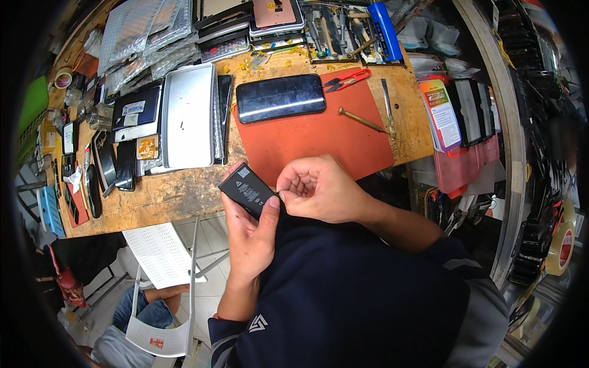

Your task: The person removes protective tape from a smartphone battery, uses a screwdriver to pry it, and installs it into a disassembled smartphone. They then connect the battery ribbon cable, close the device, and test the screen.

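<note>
A flat black phone battery [246,191] with pale print lies tilted in my left hand [250,236], its thumb pressed on the near right corner and the fingers beneath. Right beside that corner, my right hand [319,189] is closed in a pinch at the battery's edge; whatever sits between its fingertips is too small to make out. Both hands are just in front of the bench's near edge. Beyond them, a dark phone [281,98] rests screen up on an orange-red mat [319,144]. Red-handled snips [347,80] and a brass screwdriver [362,119] lie to its right.
Metal tweezers [388,107] lie right of the mat on the wooden bench [147,208]. A white tray [189,116], phones and bubble-wrapped packs crowd the left. Tools and a blue cylinder [384,34] stand at the back. A white chair [161,254] and a seated person are at lower left.
</note>
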The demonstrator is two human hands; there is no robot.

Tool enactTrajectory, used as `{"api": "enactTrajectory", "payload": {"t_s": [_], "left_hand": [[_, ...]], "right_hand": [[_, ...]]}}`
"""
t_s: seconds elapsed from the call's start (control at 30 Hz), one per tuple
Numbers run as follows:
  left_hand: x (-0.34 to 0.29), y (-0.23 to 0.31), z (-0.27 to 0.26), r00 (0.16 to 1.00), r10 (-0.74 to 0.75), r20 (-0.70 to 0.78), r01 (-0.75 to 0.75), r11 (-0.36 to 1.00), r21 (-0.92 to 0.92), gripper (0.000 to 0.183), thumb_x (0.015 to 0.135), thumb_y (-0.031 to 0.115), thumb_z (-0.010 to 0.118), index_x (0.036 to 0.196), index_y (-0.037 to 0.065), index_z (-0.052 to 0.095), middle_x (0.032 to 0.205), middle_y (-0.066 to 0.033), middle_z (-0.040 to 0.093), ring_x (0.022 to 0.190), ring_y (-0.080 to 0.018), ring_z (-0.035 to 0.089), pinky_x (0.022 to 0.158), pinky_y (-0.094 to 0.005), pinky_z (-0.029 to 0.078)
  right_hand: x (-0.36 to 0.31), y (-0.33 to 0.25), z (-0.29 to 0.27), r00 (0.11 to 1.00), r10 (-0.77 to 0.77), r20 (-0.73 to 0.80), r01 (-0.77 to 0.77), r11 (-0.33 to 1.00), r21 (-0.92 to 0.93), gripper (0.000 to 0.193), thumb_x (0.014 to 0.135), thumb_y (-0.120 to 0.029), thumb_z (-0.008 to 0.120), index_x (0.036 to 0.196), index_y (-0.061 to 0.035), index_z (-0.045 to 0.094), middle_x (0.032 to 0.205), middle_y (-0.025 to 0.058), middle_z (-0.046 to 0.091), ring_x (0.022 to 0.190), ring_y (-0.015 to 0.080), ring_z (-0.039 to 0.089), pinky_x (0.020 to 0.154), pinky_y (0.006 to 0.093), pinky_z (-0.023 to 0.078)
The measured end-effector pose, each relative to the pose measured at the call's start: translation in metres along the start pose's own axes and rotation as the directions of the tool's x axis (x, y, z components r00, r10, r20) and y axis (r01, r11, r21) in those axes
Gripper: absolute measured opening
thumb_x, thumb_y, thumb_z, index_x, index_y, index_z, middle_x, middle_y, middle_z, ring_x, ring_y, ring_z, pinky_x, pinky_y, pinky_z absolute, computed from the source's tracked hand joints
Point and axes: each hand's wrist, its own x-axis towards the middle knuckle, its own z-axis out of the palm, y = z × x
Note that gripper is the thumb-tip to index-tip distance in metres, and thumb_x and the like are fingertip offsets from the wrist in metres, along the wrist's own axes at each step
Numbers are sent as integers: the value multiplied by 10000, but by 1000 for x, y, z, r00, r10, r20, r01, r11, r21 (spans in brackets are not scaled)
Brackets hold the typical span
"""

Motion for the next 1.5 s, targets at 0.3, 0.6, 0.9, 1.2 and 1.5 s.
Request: {"api": "enactTrajectory", "payload": {"t_s": [0.3, 0.6, 0.9, 1.2, 1.5], "left_hand": [[1, -3, -2, 999, -50, -10, 49, 998, -46, 724, 1024, -6, 686, 1628, -31, 289, 1326, -93, 535, 1127, -110, 559, 1015, -268, 485], [0, -10, 4, 998, 4, -67, -7, 999, -46, 735, 1020, -1, 700, 1623, -39, 281, 1314, -89, 532, 1135, -115, 559, 1016, -275, 488], [-2, -17, 0, 998, 7, -66, -12, 998, -67, 726, 1022, -4, 695, 1616, -44, 279, 1304, -100, 544, 1135, -135, 591, 1026, -301, 504], [-2, -11, 4, 995, -11, -100, 5, 998, -65, 533, 1021, 6, 701, 1485, -27, 441, 1227, -89, 622, 1077, -126, 626, 972, -289, 520], [5, -9, -39, 947, 128, -293, -162, 982, -94, 121, 1087, 97, 621, 1141, -9, 642, 1021, -135, 747, 919, -153, 690, 876, -317, 556]], "right_hand": [[0, 7, 1, 1000, -14, -19, 14, 1000, 11, 64, 935, 40, 716, 985, 6, 695, 872, -13, 692, 803, 25, 641, 712, 214, 522], [1, 11, 0, 1000, 2, -25, -1, 1000, 28, 67, 935, 45, 713, 985, 4, 694, 885, -9, 695, 813, 28, 647, 719, 212, 524], [2, 13, 3, 999, 23, -24, -21, 996, 88, 72, 938, 53, 709, 995, 9, 703, 895, -1, 704, 817, 32, 654, 730, 213, 534], [-2, 14, -3, 999, 16, -28, -16, 1000, -14, 42, 975, 10, 706, 1013, -8, 705, 894, -14, 698, 810, 26, 642, 715, 219, 523], [-4, -48, -136, 895, -364, -257, 45, 648, -760, 192, 1023, -188, 636, 1123, -24, 630, 964, 107, 644, 869, 200, 632, 769, 334, 512]]}}
